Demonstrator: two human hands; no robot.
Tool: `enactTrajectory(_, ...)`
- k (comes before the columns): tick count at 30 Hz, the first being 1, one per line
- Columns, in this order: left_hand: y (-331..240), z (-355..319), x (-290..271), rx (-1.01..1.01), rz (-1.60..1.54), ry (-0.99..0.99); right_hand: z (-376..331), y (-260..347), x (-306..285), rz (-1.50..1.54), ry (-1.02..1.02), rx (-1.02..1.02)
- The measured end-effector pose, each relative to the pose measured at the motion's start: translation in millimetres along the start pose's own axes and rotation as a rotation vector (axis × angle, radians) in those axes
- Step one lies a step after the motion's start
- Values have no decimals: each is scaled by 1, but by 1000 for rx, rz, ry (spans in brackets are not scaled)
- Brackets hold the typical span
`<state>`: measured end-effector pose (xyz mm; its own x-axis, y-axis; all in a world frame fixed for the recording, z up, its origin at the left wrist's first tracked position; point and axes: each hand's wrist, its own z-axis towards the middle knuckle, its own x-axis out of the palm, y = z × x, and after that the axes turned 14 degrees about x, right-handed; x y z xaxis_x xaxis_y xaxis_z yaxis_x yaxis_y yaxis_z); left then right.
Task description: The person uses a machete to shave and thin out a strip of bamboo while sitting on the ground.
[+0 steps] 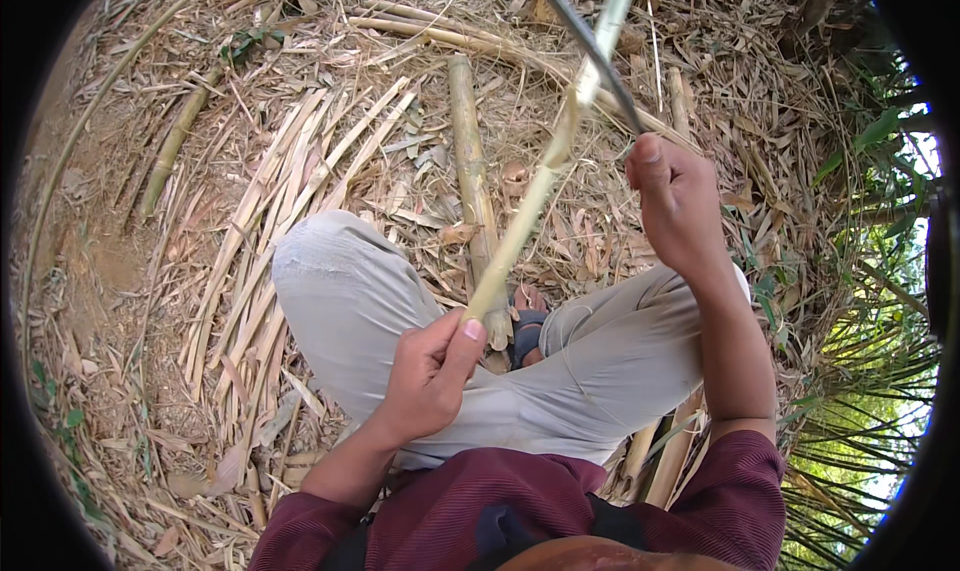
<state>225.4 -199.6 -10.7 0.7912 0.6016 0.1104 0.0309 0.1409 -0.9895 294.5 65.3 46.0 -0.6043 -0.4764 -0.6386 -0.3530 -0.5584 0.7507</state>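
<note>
My left hand [430,366] grips the near end of a long pale bamboo strip [540,176] that runs up and away toward the top of the view. My right hand [675,206] is closed on the handle of a dark curved blade [590,46], thumb up. The blade crosses the strip near its far part, where the strip bends and a thin sliver seems to peel off. I sit cross-legged in light grey trousers [350,301], a sandalled foot [525,331] showing between my knees.
A pile of split bamboo strips [270,231] lies on the ground to my left. A thicker bamboo pole [470,171] lies ahead among dry leaves. More bamboo pieces [665,456] sit by my right hip. Green foliage [870,371] fills the right side.
</note>
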Motion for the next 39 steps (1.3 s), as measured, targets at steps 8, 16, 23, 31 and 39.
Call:
enactTrajectory(8,-13,18,-18,-301,-298,165,0,33,19,552,250,362)
enactTrajectory(16,-30,68,4,0,-29,174,-3,22,10,783,373,429)
enactTrajectory(23,-46,97,3,-262,-365,247,-13,8,23,358,165,42)
enactTrajectory(31,-22,79,15,345,265,97,-33,16,31,-333,-12,-375)
enactTrajectory(39,-16,59,31,281,234,29,-26,7,26,-385,-55,-475)
